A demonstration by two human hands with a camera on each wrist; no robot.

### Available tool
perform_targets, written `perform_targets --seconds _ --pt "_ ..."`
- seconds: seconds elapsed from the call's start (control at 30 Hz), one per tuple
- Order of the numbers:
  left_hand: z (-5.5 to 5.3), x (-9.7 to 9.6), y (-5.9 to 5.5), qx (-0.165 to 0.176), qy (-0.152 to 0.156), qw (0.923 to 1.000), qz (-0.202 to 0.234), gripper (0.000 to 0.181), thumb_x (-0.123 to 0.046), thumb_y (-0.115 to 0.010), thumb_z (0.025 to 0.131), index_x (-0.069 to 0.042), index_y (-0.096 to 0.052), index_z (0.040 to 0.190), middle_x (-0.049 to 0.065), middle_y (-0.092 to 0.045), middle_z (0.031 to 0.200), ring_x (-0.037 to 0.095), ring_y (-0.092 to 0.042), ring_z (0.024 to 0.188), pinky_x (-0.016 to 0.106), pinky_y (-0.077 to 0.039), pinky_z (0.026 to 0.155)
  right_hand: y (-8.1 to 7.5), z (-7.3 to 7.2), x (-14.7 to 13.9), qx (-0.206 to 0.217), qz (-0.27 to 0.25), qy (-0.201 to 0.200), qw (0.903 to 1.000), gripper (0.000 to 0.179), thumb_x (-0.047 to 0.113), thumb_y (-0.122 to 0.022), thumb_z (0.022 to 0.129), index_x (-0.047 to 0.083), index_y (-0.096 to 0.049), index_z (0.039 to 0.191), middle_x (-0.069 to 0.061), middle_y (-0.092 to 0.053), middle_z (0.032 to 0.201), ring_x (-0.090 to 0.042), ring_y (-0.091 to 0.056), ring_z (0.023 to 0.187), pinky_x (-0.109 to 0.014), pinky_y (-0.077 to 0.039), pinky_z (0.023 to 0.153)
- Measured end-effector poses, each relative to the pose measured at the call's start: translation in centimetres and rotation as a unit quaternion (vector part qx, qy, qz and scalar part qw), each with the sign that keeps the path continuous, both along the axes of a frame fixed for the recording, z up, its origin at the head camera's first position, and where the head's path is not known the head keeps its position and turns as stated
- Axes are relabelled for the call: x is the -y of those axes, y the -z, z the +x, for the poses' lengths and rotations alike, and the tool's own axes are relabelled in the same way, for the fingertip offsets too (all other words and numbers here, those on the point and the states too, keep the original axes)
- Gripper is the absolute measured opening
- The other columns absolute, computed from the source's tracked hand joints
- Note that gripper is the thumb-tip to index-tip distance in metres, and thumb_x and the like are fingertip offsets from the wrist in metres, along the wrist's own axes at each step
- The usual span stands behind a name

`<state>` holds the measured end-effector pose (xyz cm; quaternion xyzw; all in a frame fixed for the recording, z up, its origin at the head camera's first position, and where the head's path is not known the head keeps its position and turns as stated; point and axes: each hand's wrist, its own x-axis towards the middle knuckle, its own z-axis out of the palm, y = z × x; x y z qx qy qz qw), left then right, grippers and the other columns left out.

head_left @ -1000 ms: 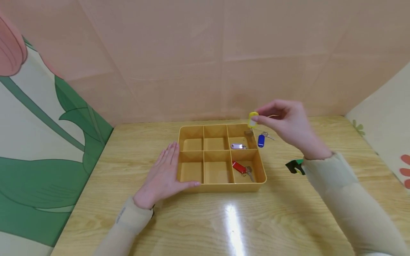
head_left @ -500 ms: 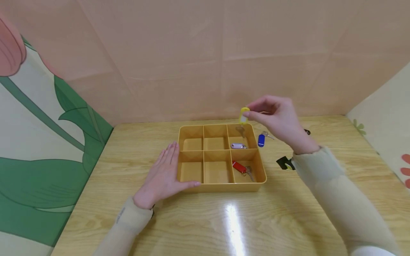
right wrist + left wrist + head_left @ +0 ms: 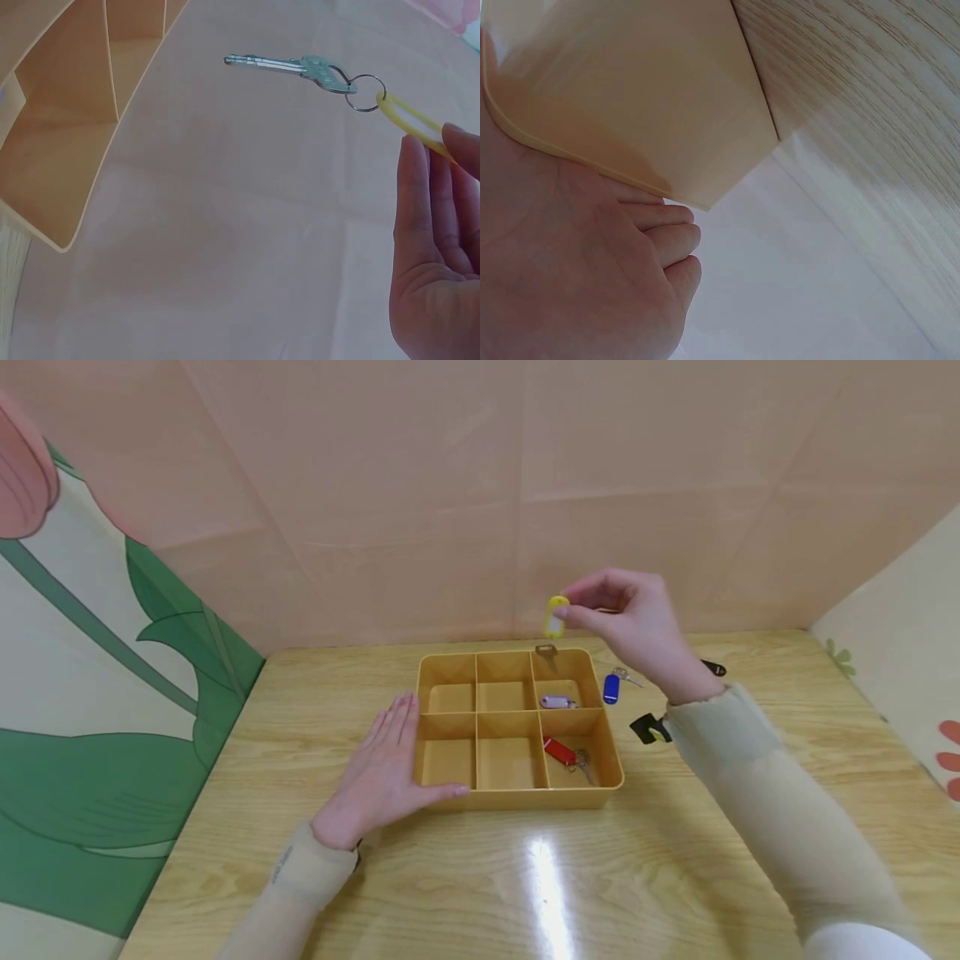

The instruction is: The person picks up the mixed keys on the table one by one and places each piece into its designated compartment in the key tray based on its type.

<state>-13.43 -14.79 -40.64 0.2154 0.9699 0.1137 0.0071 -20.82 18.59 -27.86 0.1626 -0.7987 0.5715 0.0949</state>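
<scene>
My right hand (image 3: 633, 618) pinches a yellow key tag (image 3: 555, 617) between thumb and fingertips, above the back right corner of a tan divided box (image 3: 510, 800). A metal key (image 3: 274, 65) dangles from the tag by a split ring (image 3: 365, 93). With its fingers straight, my left hand (image 3: 382, 772) rests along the box's left side, the thumb on the front rim. In the back right compartment lies a white key tag (image 3: 556, 702). The front right compartment holds a red key tag (image 3: 558, 751) with a key (image 3: 584, 765).
Just right of the box, a blue key tag (image 3: 611, 688) with its key lies on the wooden table (image 3: 450, 877). A black key tag (image 3: 714, 667) is partly hidden behind the right wrist. A black-and-yellow piece (image 3: 650, 729) shows by the right cuff. A pink wall covering (image 3: 420, 527) rises behind.
My right hand has moved left and slightly up, carrying the yellow key tag and key from the box's right edge to above its back rim. The left hand has stayed in place.
</scene>
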Motion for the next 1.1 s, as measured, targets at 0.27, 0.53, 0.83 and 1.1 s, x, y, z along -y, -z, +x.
perform_targets --seconds 0.27,0.53,0.83,1.1 --pt "0.0 0.0 0.1 0.001 0.001 1.0000 0.000 0.133 -0.095 -0.040 0.077 0.000 -0.001 0.161 0.017 0.000 0.168 0.029 -0.002 0.155 0.039 -0.002 0.124 0.4 -0.8 0.8 0.013 -0.030 -0.016 0.9993 0.023 0.014 -0.082 0.089 0.000 -0.074 0.104 -0.012 -0.075 0.099 -0.024 -0.073 0.084 -0.028 -0.061 0.076" --pt "0.0 0.1 0.0 0.006 -0.002 1.0000 -0.002 0.134 -0.095 -0.040 0.076 -0.001 0.002 0.161 0.015 0.003 0.168 0.026 0.003 0.154 0.038 -0.001 0.124 0.8 -1.6 1.7 0.021 -0.050 -0.026 0.9982 0.022 0.012 -0.082 0.088 -0.001 -0.073 0.104 -0.014 -0.074 0.099 -0.029 -0.073 0.084 -0.031 -0.061 0.076" --pt "0.0 0.1 -0.1 0.003 -0.005 1.0000 0.001 0.135 -0.096 -0.039 0.075 0.002 -0.003 0.161 0.016 0.002 0.168 0.027 0.001 0.154 0.039 -0.001 0.124 1.4 -2.7 2.9 0.034 -0.058 -0.031 0.9972 0.022 0.010 -0.081 0.088 -0.003 -0.073 0.104 -0.013 -0.075 0.097 -0.027 -0.073 0.083 -0.032 -0.062 0.075" --pt "0.0 0.1 0.0 0.000 -0.008 1.0000 -0.001 0.135 -0.097 -0.039 0.075 0.002 -0.006 0.162 0.018 -0.004 0.169 0.026 -0.001 0.154 0.039 -0.003 0.124 2.7 -3.2 3.7 0.030 -0.024 -0.032 0.9988 0.020 0.009 -0.083 0.087 -0.001 -0.073 0.103 -0.010 -0.075 0.093 -0.024 -0.071 0.079 -0.032 -0.061 0.073"
